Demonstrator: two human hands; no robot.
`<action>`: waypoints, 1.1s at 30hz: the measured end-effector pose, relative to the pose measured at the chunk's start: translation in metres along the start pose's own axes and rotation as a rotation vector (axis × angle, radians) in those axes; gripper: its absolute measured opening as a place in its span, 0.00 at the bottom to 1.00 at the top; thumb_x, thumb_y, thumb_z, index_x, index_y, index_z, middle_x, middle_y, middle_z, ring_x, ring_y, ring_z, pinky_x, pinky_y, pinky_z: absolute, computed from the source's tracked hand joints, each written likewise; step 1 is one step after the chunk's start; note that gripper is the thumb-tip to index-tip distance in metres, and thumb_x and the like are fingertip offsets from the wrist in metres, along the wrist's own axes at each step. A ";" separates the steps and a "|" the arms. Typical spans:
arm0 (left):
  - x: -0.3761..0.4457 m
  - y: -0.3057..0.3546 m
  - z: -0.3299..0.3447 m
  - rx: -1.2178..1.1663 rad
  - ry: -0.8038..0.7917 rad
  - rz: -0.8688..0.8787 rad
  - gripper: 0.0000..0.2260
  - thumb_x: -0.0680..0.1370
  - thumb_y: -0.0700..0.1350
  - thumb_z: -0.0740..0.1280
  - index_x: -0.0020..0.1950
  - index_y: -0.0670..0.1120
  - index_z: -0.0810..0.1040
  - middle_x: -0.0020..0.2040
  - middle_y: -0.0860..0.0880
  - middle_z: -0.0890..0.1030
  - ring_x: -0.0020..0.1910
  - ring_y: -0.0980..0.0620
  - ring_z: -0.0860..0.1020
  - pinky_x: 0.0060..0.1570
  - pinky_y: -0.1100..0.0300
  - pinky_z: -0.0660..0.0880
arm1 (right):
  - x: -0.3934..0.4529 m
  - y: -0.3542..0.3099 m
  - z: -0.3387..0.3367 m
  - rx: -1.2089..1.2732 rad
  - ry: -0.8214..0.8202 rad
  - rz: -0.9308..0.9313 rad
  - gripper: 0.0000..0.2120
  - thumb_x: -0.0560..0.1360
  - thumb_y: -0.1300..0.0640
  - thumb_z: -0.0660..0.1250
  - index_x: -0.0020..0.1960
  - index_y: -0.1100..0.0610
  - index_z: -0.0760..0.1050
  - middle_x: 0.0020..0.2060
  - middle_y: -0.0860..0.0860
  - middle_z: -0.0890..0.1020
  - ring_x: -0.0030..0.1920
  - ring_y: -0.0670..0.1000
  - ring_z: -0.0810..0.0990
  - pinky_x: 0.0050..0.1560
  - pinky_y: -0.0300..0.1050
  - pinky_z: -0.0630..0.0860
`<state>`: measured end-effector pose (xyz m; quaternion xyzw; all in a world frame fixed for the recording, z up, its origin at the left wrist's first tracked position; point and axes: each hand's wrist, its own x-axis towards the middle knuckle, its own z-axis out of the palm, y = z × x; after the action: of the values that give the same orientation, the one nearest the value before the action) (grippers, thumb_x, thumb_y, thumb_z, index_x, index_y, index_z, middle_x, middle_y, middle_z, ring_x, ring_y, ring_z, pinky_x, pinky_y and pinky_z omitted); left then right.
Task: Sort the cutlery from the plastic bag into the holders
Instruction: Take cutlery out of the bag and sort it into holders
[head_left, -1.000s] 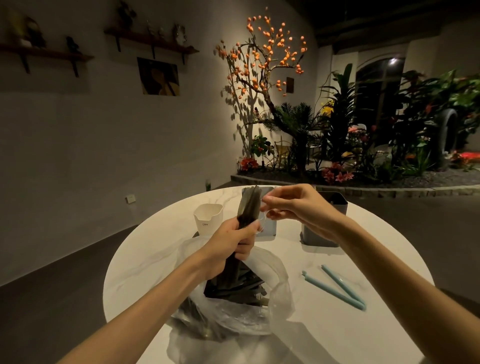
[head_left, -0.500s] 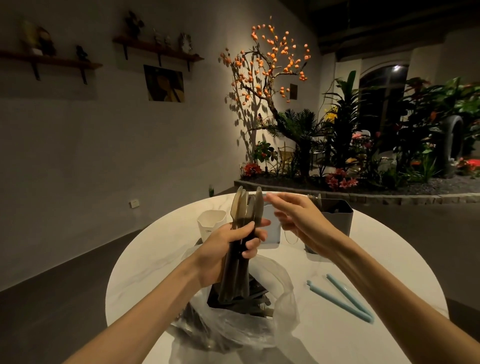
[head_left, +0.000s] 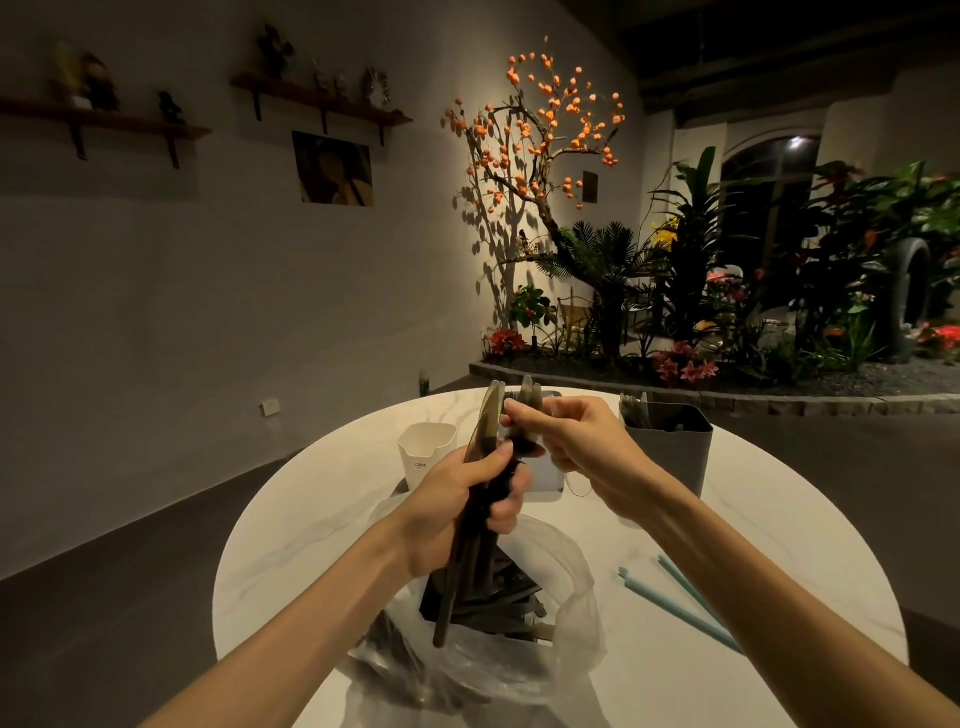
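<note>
Both hands are busy above the clear crumpled plastic bag (head_left: 467, 660), which lies open on the round white marble-look tabletop (head_left: 291, 545) at its near edge. Left hand (head_left: 457, 509) is wrapped round the handles of a bundle of dark translucent plastic cutlery (head_left: 485, 447), holding it upright so the heads stand above the fist and the handle ends hang down toward the bag's mouth. Right hand (head_left: 576, 447) pinches the top of 1 piece in that bundle with fingertips and thumb, its other fingers curled; it looks as though that piece is being teased out of the rest. More dark cutlery (head_left: 498, 592) lies heaped inside the bag.

Beyond the bag stand 3 holders: a small white plastic cup-shaped holder (head_left: 427, 454) to the far left, a pale holder (head_left: 545, 475) mostly hidden behind the hands, and a grey square holder (head_left: 670, 449) to the far right with a few pieces already standing in it. Right of the bag, 2 long pale blue sticks (head_left: 685, 608) lie on the tabletop.

These pieces should be very light and fairly stiff, but smooth and thin, so they will likely slide against one another and could fan out or drop if the fist loosens. Gripping low on the handles steadies the bundle; a single piece is best drawn out by its head or neck, straight upward, without bending it.
</note>
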<state>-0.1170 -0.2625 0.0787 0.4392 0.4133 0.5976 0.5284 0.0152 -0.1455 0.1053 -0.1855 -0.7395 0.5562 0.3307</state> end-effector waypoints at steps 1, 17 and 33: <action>0.002 0.001 -0.002 -0.045 0.002 -0.002 0.11 0.83 0.47 0.61 0.60 0.40 0.73 0.36 0.47 0.72 0.28 0.56 0.68 0.28 0.65 0.65 | 0.003 -0.001 0.000 0.020 -0.026 0.001 0.18 0.79 0.45 0.69 0.53 0.60 0.84 0.27 0.46 0.70 0.29 0.44 0.63 0.30 0.35 0.61; 0.055 0.039 -0.141 0.071 0.570 0.091 0.14 0.84 0.53 0.63 0.55 0.41 0.74 0.31 0.49 0.67 0.25 0.55 0.63 0.22 0.65 0.63 | 0.189 0.060 0.046 -0.401 0.107 -0.187 0.15 0.82 0.49 0.64 0.44 0.55 0.83 0.33 0.46 0.82 0.30 0.41 0.77 0.33 0.33 0.72; 0.091 0.008 -0.191 0.218 0.617 -0.022 0.17 0.79 0.48 0.72 0.33 0.46 0.71 0.27 0.49 0.66 0.23 0.55 0.62 0.24 0.64 0.62 | 0.269 0.171 0.105 -0.647 0.022 -0.084 0.15 0.77 0.47 0.72 0.54 0.58 0.84 0.47 0.51 0.85 0.44 0.49 0.84 0.46 0.41 0.82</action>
<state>-0.3084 -0.1784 0.0424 0.2868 0.6204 0.6489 0.3344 -0.2657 0.0074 0.0029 -0.2564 -0.8812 0.2763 0.2852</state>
